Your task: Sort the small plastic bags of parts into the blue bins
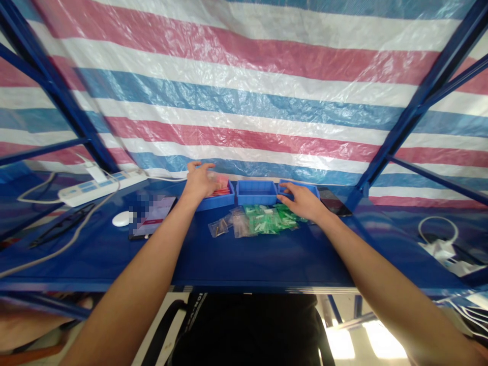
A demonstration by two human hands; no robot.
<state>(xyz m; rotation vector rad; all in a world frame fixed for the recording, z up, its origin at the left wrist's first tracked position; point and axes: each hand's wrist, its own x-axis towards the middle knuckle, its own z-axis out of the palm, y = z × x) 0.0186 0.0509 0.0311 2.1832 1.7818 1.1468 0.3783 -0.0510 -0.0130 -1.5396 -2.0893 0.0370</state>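
Head view: bins [257, 200] on blue tabletop [244, 262], striped sheeting [244, 96] behind

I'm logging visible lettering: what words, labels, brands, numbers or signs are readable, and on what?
"ION-V", apparently, sideways on the black fabric at the lap; the rest is unclear.
Lit screen: partly pixelated, unreadable.
Green packets: no legible text.

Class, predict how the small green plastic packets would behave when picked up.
The small green plastic packets are probably floppy, their film looking thin and wrinkled. They may slide apart, lying glossy and loosely overlapped. They are likely light, appearing flat and thinly filled.
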